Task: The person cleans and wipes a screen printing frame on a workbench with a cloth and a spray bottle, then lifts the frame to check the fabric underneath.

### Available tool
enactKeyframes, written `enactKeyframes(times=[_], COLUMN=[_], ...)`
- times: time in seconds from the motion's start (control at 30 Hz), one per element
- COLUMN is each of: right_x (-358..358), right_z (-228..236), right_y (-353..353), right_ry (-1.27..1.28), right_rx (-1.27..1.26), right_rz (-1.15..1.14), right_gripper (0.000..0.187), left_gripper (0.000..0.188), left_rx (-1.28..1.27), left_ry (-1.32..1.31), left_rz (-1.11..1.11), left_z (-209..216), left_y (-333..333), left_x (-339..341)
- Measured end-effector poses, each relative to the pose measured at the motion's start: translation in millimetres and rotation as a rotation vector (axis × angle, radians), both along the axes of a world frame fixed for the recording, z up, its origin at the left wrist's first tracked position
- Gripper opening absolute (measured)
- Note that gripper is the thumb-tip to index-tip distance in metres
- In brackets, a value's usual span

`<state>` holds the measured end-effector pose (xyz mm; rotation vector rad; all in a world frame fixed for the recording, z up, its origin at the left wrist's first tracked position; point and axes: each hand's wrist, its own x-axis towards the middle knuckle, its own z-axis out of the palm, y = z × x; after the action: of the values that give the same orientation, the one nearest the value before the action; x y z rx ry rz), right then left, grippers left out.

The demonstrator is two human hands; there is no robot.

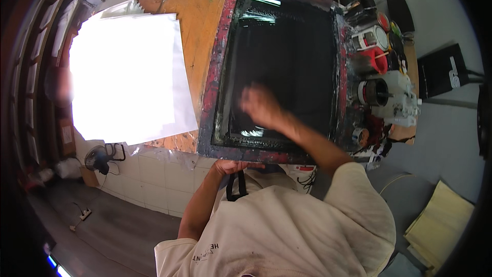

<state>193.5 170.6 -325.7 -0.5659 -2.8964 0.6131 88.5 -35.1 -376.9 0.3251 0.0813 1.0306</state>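
A large screen-printing frame [215, 66] with a black mesh [287, 46] lies on an orange wooden table [189, 0]. My left hand [233, 166] grips the frame's near edge from below. Over the lower part of the mesh my right hand [261, 105] is blurred by motion; whether it holds anything I cannot tell. A stack of white paper sheets [128, 77] lies on the table left of the frame.
Ink pots, jars and tape rolls [376, 51] crowd the table's right edge. A black box [443, 69] stands on the grey floor further right. Yellowish sheets [441, 223] lie at the lower right. A small fan [96, 158] sits by the tiled wall below the table.
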Motion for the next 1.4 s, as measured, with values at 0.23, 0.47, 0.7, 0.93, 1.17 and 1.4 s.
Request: enactKeyframes(times=[0.23,0.47,0.7,0.93,1.17,1.4], right_x=[-12,-38,32,-27,-94,53], right_z=[-11,-22,-6,-48,-77,-35], right_y=[89,206,37,208,232,237], right_ry=[0.16,0.167,0.097,0.234,0.439,-0.083], right_rx=[0.206,0.179,0.095,0.309,0.328,0.393], right_rz=[0.056,-0.354,0.053,-0.635,-0.838,-0.891], right_gripper=[0.015,0.014,0.025,0.019,0.017,0.018], left_gripper=[0.072,0.055,0.048,0.075,0.078,0.076], left_rx=[-0.337,-0.518,-0.802,-0.431,-0.394,-0.314], left_ry=[-0.011,-0.011,-0.078,-0.024,0.067,0.084], left_rz=[-0.049,0.038,0.064,0.146,0.093,0.071], left_z=[-15,-32,-70,-60,-36,-46], left_y=[-9,-25,-54,-55,-38,-45], left_x=[-2,-5,-3,-8,-4,-7])
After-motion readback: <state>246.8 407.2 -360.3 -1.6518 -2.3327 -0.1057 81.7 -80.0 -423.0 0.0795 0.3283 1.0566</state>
